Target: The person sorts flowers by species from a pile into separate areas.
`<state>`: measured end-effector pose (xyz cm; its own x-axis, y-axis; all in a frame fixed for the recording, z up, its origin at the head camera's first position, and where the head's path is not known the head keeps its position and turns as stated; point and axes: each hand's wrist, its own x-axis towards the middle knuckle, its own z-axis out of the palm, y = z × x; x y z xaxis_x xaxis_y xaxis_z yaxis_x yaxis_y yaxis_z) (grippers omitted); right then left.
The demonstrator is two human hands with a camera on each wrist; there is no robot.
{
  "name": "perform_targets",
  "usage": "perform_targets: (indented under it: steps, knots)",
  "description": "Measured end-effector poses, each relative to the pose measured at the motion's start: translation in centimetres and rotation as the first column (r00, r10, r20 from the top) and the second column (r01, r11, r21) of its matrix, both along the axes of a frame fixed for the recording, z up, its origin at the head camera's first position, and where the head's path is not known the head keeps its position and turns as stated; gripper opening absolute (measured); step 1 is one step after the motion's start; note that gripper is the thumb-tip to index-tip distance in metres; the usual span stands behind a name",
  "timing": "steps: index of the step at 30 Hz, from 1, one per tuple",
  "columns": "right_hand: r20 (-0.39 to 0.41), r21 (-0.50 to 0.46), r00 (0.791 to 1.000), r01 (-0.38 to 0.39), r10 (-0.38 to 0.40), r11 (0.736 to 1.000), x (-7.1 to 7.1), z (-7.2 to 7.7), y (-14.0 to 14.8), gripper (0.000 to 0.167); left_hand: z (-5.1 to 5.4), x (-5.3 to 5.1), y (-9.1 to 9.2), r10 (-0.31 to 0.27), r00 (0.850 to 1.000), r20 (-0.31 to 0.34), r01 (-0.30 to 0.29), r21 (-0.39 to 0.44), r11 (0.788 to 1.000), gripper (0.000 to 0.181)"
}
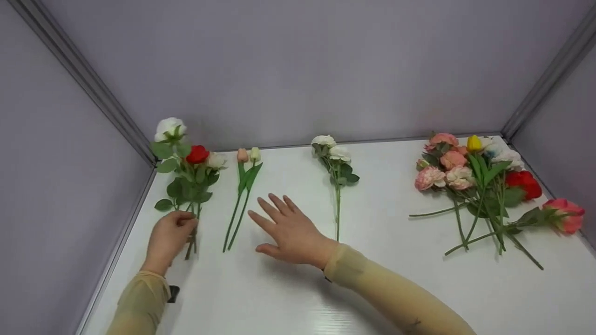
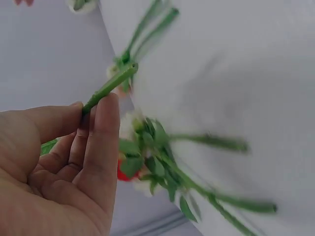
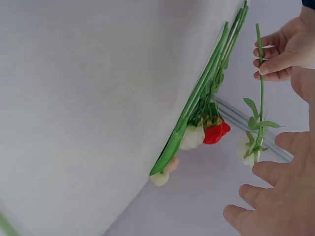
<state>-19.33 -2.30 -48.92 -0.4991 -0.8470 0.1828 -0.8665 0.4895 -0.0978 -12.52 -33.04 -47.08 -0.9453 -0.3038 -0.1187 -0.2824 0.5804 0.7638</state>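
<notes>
My left hand (image 1: 168, 239) pinches the green stem of a white rose (image 1: 170, 128) between thumb and fingers, holding it raised above the table. In the left wrist view the cut end of that stem (image 2: 110, 87) sticks out past the fingertips. Below it on the table lie a red flower (image 1: 197, 154) and a cream-white flower (image 1: 216, 160), their leaves partly overlapped by the held rose. My right hand (image 1: 295, 235) hovers over the table with fingers spread, holding nothing. Nearest to it are two tulips, one peach (image 1: 242, 155) and one pale yellow (image 1: 254, 154), lying side by side.
A white-flowered stem (image 1: 338, 153) lies mid-table, its lower end behind the right forearm. At the right is a pile of pink flowers (image 1: 453, 159), a yellow tulip (image 1: 474, 143) and a red flower (image 1: 524, 184), stems crossing. Grey panels (image 1: 298, 70) enclose the white table (image 1: 382, 274).
</notes>
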Motion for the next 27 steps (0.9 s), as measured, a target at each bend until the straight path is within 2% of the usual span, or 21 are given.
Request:
perform_targets:
  steps: [4,7,11,20,27]
  knots:
    - [-0.061,0.091,0.997,-0.045,0.051,0.995,0.7,0.0,-2.3,0.079,-0.9,0.7,-2.4,0.019,0.998,0.055,-0.018,-0.020,1.000,0.038]
    - [-0.067,0.128,0.996,-0.050,0.059,0.991,1.1,0.0,-3.3,0.079,-1.8,0.9,-2.9,0.023,0.996,0.090,-0.019,-0.040,0.999,0.037]
    - [-0.048,0.137,0.997,-0.053,0.060,0.989,1.3,-0.2,-3.3,0.078,-2.4,0.7,-3.1,0.021,0.993,0.117,-0.015,-0.051,0.999,0.038]
    - [-0.009,0.146,0.999,-0.029,0.031,0.989,0.9,-0.9,-1.8,0.075,-2.5,0.6,-3.1,0.000,0.990,0.139,0.015,-0.107,0.994,0.042]
    - [0.016,0.152,1.000,-0.005,0.003,0.988,0.3,-1.1,-0.8,0.075,-2.3,0.6,-3.0,0.017,0.988,0.152,0.001,-0.118,0.993,0.051]
